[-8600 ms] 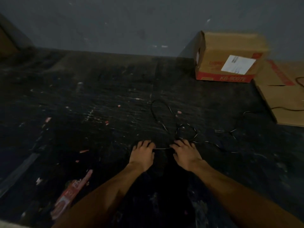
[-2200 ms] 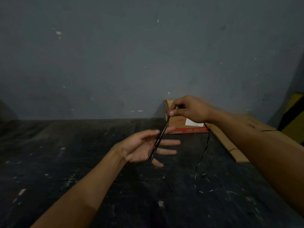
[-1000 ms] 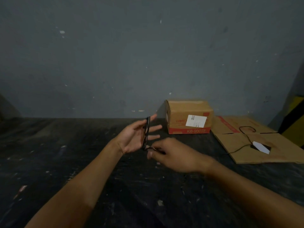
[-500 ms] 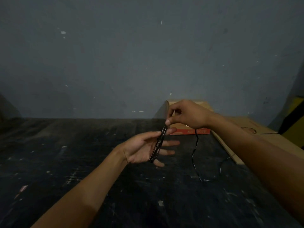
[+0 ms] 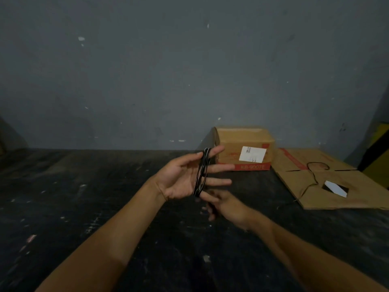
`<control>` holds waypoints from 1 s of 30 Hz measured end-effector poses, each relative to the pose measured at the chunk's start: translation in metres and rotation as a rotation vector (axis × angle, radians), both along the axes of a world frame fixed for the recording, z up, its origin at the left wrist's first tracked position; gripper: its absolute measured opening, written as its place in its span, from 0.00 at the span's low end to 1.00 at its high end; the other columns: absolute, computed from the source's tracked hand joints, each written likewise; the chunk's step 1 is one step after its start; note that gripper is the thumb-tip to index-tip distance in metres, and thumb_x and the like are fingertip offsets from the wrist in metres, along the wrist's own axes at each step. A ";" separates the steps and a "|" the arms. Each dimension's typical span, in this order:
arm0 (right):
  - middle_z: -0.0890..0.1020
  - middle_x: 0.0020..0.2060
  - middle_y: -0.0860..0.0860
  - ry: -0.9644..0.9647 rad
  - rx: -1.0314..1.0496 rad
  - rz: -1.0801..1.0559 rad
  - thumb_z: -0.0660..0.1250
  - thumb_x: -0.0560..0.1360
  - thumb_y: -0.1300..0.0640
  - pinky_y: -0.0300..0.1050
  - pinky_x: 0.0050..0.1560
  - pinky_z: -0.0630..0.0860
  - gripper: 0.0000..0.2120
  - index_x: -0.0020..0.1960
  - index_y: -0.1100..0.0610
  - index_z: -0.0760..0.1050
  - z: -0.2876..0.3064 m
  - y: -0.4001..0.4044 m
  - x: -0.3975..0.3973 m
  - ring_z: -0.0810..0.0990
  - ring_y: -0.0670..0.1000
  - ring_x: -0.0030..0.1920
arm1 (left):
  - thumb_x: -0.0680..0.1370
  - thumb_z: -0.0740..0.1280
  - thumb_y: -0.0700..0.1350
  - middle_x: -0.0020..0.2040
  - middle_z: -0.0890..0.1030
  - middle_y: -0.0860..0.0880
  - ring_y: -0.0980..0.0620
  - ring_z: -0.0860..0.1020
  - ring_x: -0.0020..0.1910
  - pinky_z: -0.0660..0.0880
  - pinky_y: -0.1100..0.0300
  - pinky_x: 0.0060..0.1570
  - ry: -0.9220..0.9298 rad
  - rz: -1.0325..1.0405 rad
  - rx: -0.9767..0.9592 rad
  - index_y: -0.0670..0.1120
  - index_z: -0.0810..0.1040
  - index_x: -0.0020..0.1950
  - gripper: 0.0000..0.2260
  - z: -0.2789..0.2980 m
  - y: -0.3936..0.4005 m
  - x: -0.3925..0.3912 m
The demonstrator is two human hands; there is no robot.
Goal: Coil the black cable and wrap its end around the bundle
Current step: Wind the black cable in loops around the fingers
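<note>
The left hand (image 5: 181, 178) is spread open in front of the box (image 5: 245, 147), the cable (image 5: 201, 173) looped around its fingers. Just below, the right hand (image 5: 225, 205) pinches the cable.

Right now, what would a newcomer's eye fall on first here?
The left hand, held open mid-frame with the black cable looped across its fingers. Just below it, the right hand works at the bottom of the loops. Behind, a cardboard box stands against the wall, flattened cardboard to its right.
</note>
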State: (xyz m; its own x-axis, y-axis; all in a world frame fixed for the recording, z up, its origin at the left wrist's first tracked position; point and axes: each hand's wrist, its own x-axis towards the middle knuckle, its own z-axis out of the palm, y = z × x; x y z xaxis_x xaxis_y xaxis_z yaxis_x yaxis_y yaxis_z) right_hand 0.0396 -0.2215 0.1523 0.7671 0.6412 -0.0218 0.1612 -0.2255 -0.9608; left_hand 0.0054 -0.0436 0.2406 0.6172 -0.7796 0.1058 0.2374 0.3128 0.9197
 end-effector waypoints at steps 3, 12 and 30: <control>0.74 0.32 0.50 0.013 -0.068 0.061 0.54 0.82 0.46 0.49 0.41 0.76 0.19 0.53 0.57 0.78 -0.022 0.007 -0.021 0.74 0.49 0.34 | 0.81 0.59 0.53 0.78 0.62 0.41 0.34 0.59 0.75 0.58 0.27 0.64 -0.014 0.031 -0.025 0.57 0.61 0.77 0.24 0.003 0.005 0.004; 0.69 0.31 0.50 -0.168 -0.286 0.279 0.54 0.82 0.49 0.40 0.34 0.73 0.17 0.56 0.58 0.77 0.007 0.024 -0.064 0.69 0.44 0.32 | 0.79 0.58 0.53 0.75 0.67 0.42 0.36 0.65 0.73 0.61 0.27 0.63 0.038 0.183 -0.024 0.58 0.64 0.76 0.23 -0.010 0.009 0.014; 0.82 0.38 0.49 -0.790 -0.605 0.129 0.69 0.74 0.52 0.46 0.39 0.71 0.05 0.45 0.53 0.81 0.156 -0.005 -0.015 0.77 0.46 0.37 | 0.77 0.64 0.54 0.71 0.74 0.43 0.38 0.67 0.72 0.75 0.38 0.54 0.156 0.224 0.124 0.50 0.75 0.70 0.21 -0.039 0.016 0.018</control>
State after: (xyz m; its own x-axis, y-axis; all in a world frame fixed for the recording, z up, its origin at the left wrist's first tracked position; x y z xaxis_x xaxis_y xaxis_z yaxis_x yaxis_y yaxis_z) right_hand 0.0249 -0.2261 0.3083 0.6274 0.7702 0.1142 0.7614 -0.5761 -0.2972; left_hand 0.0230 -0.0278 0.2018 0.7768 -0.6232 -0.0908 0.3162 0.2611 0.9121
